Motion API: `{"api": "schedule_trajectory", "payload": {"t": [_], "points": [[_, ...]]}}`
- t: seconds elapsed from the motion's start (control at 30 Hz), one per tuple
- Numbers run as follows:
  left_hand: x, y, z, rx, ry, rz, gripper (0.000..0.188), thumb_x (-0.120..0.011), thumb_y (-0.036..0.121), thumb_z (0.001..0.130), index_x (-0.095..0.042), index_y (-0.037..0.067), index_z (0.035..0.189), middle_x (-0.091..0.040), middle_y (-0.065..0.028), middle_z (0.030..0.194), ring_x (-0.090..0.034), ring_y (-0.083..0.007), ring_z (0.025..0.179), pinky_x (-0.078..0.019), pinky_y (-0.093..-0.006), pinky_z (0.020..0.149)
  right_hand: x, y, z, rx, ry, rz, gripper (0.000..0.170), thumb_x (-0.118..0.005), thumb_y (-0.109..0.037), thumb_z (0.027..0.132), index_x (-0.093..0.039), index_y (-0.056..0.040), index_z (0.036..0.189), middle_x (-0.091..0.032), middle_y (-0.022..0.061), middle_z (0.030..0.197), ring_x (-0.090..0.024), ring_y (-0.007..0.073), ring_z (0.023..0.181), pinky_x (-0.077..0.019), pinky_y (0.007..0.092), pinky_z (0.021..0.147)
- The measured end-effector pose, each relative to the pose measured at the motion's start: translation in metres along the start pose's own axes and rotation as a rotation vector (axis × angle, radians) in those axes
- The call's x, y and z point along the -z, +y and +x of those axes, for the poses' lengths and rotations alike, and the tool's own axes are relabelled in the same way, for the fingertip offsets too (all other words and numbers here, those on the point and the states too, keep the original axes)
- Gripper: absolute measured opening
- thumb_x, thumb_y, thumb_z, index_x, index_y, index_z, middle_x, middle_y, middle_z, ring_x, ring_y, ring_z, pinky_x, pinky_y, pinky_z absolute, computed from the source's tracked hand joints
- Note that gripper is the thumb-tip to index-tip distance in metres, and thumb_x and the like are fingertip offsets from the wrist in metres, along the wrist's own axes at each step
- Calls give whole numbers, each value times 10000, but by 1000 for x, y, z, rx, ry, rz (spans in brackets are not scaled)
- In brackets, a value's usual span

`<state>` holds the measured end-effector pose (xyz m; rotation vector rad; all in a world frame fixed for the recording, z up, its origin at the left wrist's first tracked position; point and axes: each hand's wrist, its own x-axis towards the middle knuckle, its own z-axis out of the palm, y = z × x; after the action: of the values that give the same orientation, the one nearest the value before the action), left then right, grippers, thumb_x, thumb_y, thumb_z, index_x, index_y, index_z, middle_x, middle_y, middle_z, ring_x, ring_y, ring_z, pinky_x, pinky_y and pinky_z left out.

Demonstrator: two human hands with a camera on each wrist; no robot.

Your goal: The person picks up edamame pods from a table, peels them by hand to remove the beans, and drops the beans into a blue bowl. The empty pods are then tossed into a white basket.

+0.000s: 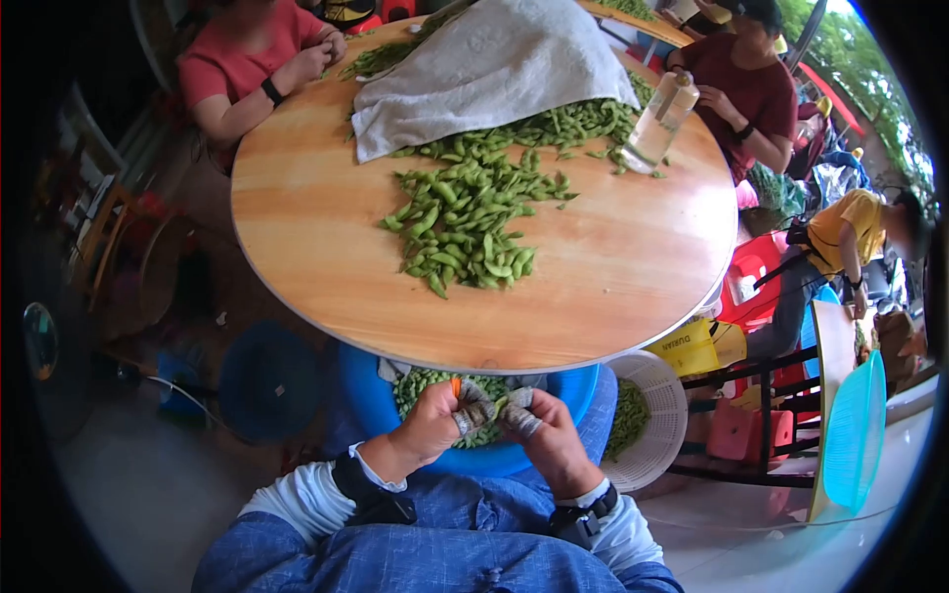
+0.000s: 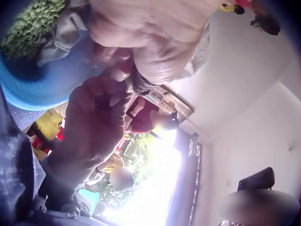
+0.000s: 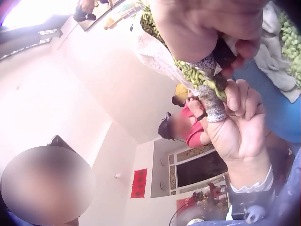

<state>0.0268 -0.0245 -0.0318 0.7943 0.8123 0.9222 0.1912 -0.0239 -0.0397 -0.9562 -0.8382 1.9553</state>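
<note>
Both hands meet over a blue tub (image 1: 371,400) holding shelled green beans (image 1: 420,385). A green pod (image 3: 217,89) is pinched between thumb and fingers of the left hand (image 1: 435,420), whose thumb wears a grey wrap. The right hand (image 1: 549,440), its thumb wrapped too, grips the pod's other end, fingers curled. In the right wrist view the left hand (image 3: 242,122) shows its palm side, with the right hand (image 3: 207,28) above. The left wrist view has the left hand (image 2: 155,37) close up and the right hand (image 2: 94,127) below; the pod is hidden there.
A round wooden table (image 1: 326,237) ahead bears a pile of pods (image 1: 460,222), a grey cloth (image 1: 494,69) and a clear bottle (image 1: 660,124). Right of the tub stands a white basket (image 1: 667,420) with pods inside. Other people sit around the table.
</note>
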Motion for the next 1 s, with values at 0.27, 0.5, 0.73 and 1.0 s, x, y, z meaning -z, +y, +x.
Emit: {"api": "schedule_trajectory", "payload": {"t": [0.27,0.5,0.73,1.0], "points": [[7,1,1,-387,115,1120,190,-627,109,687,-529,17,822,-559,-103,713,-558,-230,644,-441,-299,580,-5,-12,1,74,33,47,161,-539,-71,813,-556,-6,959,-585,-4,867,-510,49,721,-404,182,621],[8,-3,-1,-519,76,1201,214,-538,69,685,-524,-11,883,-536,-186,706,-531,-362,638,-434,-389,542,-5,-3,2,89,0,97,207,-565,-142,799,-556,9,941,-601,52,848,-573,123,722,-486,252,624],[5,-16,-2,83,108,44,107,-407,95,860,-507,74,893,-454,7,614,-383,-67,486,-295,-215,424,7,12,8,266,-83,-83,197,-542,-88,816,-548,4,990,-583,15,933,-519,90,856,-409,238,772],[19,-35,0,210,-41,-85,159,-437,175,873,-494,98,1000,-522,22,756,-473,-55,616,-370,-190,499,22,17,11,185,-62,-60,176,-541,-76,811,-544,1,970,-581,8,898,-524,78,804,-423,222,727]]}}
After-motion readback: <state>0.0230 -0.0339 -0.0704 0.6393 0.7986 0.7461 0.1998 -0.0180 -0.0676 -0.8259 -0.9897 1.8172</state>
